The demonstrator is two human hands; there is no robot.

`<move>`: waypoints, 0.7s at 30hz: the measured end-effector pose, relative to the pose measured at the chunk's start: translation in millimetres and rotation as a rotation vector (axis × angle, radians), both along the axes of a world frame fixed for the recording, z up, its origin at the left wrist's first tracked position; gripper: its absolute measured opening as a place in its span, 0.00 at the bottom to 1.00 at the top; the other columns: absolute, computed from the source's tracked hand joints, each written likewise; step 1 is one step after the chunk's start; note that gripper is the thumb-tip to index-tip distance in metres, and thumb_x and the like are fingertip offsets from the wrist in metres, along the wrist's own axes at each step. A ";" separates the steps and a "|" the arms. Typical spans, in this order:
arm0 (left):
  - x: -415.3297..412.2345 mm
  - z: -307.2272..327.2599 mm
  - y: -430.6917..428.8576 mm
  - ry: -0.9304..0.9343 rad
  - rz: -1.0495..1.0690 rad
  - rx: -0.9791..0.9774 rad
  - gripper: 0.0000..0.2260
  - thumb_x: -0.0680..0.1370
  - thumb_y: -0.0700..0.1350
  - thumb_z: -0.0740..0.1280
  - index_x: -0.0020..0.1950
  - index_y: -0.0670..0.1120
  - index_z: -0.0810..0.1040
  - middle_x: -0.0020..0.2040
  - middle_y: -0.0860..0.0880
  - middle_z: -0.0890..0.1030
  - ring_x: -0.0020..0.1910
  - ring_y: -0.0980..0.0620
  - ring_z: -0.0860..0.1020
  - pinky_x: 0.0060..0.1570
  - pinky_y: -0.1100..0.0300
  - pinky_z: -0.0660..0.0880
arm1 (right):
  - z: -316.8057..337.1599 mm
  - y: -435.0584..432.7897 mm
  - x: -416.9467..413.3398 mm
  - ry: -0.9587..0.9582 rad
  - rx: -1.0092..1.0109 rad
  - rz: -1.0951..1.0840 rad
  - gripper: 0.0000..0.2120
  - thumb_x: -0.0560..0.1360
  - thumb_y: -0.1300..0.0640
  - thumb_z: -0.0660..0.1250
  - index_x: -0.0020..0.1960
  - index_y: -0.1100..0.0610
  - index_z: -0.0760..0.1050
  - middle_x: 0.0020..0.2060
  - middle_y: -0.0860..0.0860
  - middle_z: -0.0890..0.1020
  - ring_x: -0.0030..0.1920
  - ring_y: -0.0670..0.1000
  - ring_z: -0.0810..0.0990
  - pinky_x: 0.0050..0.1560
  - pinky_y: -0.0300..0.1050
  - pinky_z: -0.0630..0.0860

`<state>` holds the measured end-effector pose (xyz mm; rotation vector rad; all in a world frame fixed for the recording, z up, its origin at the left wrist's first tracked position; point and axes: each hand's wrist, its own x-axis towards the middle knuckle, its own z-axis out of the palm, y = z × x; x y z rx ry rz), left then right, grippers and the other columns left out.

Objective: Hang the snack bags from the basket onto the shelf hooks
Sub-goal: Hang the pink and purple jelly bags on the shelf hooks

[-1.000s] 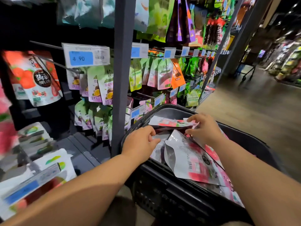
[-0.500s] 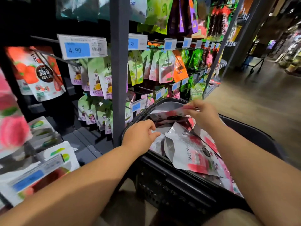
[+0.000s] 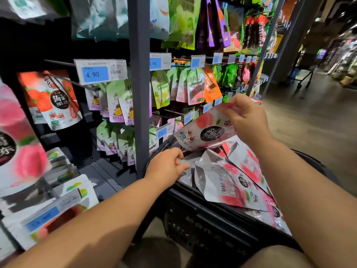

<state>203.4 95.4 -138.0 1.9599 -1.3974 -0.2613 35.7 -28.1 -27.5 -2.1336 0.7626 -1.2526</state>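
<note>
A black plastic basket [image 3: 202,221] stands in front of me, holding several white-and-pink snack bags [image 3: 229,182]. My right hand [image 3: 245,118] pinches the top of one white bag with a pink peach picture [image 3: 204,130] and holds it tilted above the basket. My left hand [image 3: 166,165] is at the basket's left rim, fingers loosely curled, touching the bags there; whether it holds one I cannot tell. On the left, a metal hook [image 3: 63,80] carries matching red-and-white bags [image 3: 52,99] behind a 4.90 price tag [image 3: 100,71].
A grey upright post [image 3: 140,84] divides the shelf right beside the basket. Green, purple and orange snack bags [image 3: 179,88] hang on hooks beyond it. More bags [image 3: 21,144] crowd the near left. An open aisle floor [image 3: 313,120] lies to the right.
My right hand has lifted one peach bag up out of the basket, face now showing. My left hand stayed at the basket rim. The view shifted slightly downward.
</note>
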 end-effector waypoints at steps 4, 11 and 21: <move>-0.3 -0.8 4.3 -0.020 -0.011 -0.019 0.12 0.74 0.53 0.73 0.48 0.50 0.73 0.43 0.53 0.75 0.45 0.50 0.74 0.46 0.54 0.72 | 10.6 2.2 -2.8 -0.012 -0.081 -0.007 0.15 0.77 0.62 0.69 0.37 0.44 0.76 0.35 0.31 0.81 0.40 0.35 0.79 0.45 0.43 0.78; -0.3 1.4 9.8 0.210 0.000 -0.131 0.36 0.58 0.54 0.84 0.55 0.50 0.65 0.51 0.55 0.72 0.50 0.54 0.74 0.49 0.58 0.73 | 31.6 25.4 1.8 0.017 -0.240 0.103 0.09 0.74 0.58 0.73 0.41 0.45 0.79 0.38 0.38 0.83 0.43 0.41 0.82 0.48 0.46 0.80; 1.8 37.2 31.8 0.589 -0.259 -0.050 0.31 0.56 0.49 0.85 0.55 0.51 0.77 0.46 0.55 0.86 0.46 0.57 0.84 0.46 0.64 0.77 | 37.7 50.7 17.0 0.142 -0.307 0.172 0.03 0.72 0.59 0.72 0.44 0.52 0.82 0.35 0.37 0.80 0.41 0.40 0.80 0.46 0.53 0.80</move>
